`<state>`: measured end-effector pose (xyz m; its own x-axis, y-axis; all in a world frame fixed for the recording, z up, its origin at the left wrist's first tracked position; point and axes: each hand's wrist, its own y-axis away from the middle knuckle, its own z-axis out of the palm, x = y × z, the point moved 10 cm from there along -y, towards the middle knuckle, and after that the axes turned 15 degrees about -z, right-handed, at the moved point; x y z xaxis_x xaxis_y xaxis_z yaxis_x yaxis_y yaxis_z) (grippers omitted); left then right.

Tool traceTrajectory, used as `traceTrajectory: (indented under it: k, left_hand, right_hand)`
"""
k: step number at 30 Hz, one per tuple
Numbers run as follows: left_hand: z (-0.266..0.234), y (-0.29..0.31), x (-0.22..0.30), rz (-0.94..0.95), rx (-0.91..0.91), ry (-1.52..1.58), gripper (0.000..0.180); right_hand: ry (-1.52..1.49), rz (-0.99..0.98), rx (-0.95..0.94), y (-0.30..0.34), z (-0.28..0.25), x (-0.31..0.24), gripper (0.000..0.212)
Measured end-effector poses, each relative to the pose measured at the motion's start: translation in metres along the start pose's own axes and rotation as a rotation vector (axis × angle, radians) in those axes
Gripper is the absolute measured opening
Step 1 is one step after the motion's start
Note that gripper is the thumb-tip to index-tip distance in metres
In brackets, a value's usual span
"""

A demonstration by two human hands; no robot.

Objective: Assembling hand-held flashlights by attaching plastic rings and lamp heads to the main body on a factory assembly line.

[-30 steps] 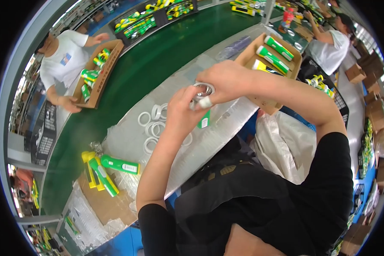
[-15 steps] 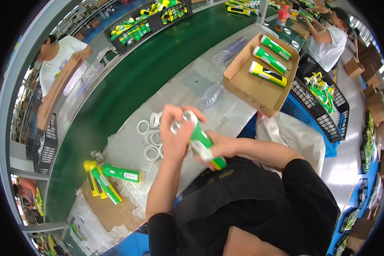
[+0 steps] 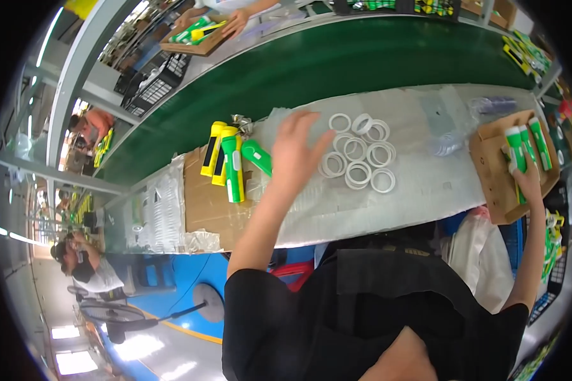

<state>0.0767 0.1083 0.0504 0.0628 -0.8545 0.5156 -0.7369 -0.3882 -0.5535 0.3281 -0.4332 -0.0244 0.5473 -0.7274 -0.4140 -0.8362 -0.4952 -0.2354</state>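
Note:
My left hand (image 3: 297,152) hangs over the work surface with its fingers apart and nothing in it. Just beyond its fingers is a loose group of white rings (image 3: 356,150), some overlapping. Partly behind that hand lies a green flashlight (image 3: 257,157). A green-and-yellow flashlight (image 3: 232,166) and two yellow flashlights (image 3: 212,149) lie further left. At the far right, my right hand (image 3: 527,181) reaches into a cardboard box (image 3: 489,168), closed around a green-and-white flashlight (image 3: 515,147). Other green-and-white flashlights (image 3: 540,145) lie beside it in the box.
A green conveyor belt (image 3: 362,54) curves along the far side. Clear plastic pieces (image 3: 450,143) lie left of the box. Across the belt, a person's hands (image 3: 237,24) hold a tray (image 3: 200,46) of flashlights. A fan (image 3: 114,317) stands on the floor at lower left.
The view has swung left. My left hand has let go of the flashlight both hands held and moved toward the loose flashlights. My right hand has carried a flashlight into the box.

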Motion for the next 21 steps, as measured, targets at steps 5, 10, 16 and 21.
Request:
traceTrajectory:
  k: [5, 10, 16, 21]
  left_hand:
    - [-0.026, 0.04, -0.112, -0.546, -0.342, -0.579, 0.037]
    - [-0.02, 0.066, -0.138, -0.633, -0.207, -0.098, 0.033]
    - [0.018, 0.057, -0.056, -0.587, -0.259, 0.606, 0.024]
    - [0.02, 0.06, 0.046, -0.013, -0.372, 0.506, 0.028]
  right_hand:
    - [0.297, -0.179, -0.052, 0.0, 0.017, -0.009, 0.051]
    - [-0.07, -0.46, 0.213, -0.045, 0.018, -0.212, 0.022]
    - [-0.993, -0.487, -0.288, -0.057, 0.154, -0.357, 0.025]
    - [-1.307, -0.222, -0.441, -0.053, 0.19, -0.419, 0.04]
